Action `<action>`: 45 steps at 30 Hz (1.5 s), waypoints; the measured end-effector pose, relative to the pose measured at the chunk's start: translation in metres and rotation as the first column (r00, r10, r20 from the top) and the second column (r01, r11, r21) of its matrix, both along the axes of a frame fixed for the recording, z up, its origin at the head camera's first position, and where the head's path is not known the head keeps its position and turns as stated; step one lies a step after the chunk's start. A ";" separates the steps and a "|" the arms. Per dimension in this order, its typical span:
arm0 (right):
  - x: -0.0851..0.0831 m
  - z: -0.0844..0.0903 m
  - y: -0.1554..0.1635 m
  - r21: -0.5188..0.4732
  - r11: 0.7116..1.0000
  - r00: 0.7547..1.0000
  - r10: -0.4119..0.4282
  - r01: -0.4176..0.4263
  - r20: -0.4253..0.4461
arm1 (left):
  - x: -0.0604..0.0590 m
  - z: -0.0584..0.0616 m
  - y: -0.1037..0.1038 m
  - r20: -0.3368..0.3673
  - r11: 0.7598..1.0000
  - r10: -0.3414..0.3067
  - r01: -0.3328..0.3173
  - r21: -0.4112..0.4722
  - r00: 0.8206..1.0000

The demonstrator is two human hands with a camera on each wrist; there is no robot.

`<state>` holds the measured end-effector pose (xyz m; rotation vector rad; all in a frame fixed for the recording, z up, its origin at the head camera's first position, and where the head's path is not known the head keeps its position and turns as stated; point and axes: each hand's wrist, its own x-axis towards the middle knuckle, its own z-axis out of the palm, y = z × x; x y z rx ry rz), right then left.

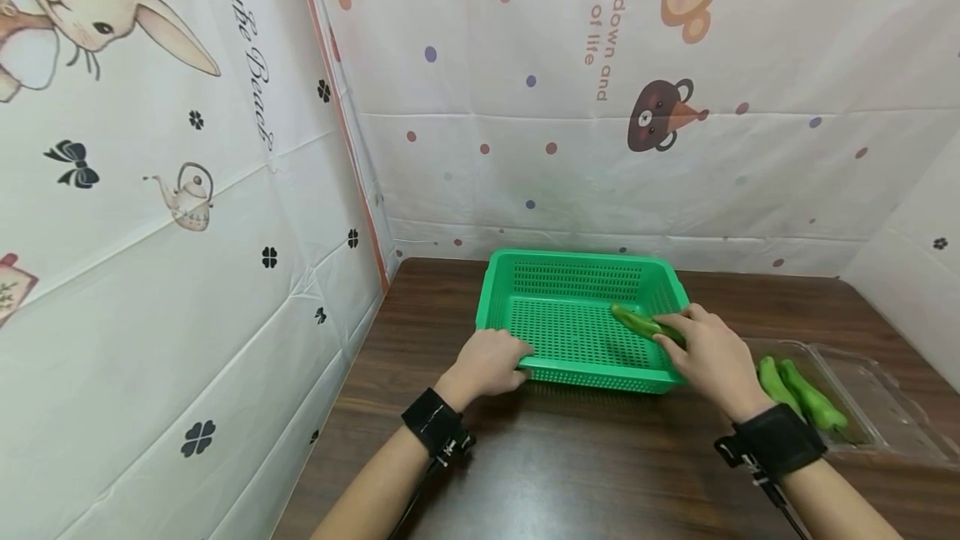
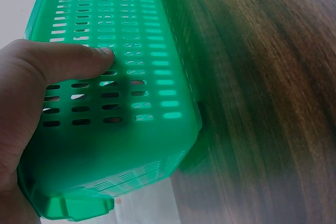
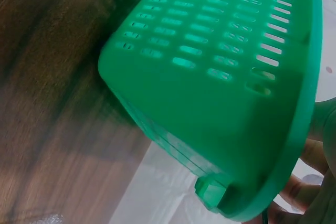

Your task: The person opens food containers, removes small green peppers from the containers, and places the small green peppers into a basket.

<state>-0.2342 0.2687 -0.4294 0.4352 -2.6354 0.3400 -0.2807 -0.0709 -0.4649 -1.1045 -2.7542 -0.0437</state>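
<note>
Pose: right hand (image 1: 714,361) pinches pepper (image 1: 636,323) over green basket (image 1: 585,257), fingers curled | left hand (image 1: 489,363) grips basket's near-left corner, thumb outside | pepper long, slim, green

Green Against Brown Grain and Printed White

The slotted plastic basket (image 1: 555,327) is coloured bright green throughout, its sides patterned with rows of oblong openings. A deeper green is shown by the single pepper (image 1: 634,322), a lighter one by the paired peppers (image 1: 813,401). The tabletop (image 1: 570,473) is streaked dark brown — wood-grained. White sheeting (image 1: 480,190) is printed with purple and reddish dots (image 1: 431,54) and black clovers (image 1: 198,438). Both wristbands (image 1: 780,442) are coloured black.
</note>
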 end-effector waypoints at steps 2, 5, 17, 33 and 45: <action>-0.002 0.000 -0.001 -0.001 1.000 1.000 0.001 -0.001 0.012 | 0.000 0.000 0.001 0.001 1.000 0.002 -0.002 -0.004 1.000; -0.003 0.000 -0.003 0.000 1.000 0.999 0.001 -0.001 0.033 | 0.000 -0.001 0.001 0.001 1.000 0.004 -0.004 -0.003 1.000; -0.020 0.003 -0.012 0.006 1.000 0.998 0.025 -0.025 0.059 | -0.001 -0.001 0.000 -0.002 1.000 0.007 -0.007 -0.001 1.000; -0.037 0.021 -0.018 0.040 0.998 0.983 0.043 -0.051 0.177 | -0.002 -0.001 -0.001 -0.001 1.000 0.005 -0.005 0.007 1.000; -0.048 0.020 -0.021 0.070 0.995 0.972 0.056 -0.074 0.226 | 0.000 0.000 -0.001 0.011 1.000 0.009 -0.009 0.002 1.000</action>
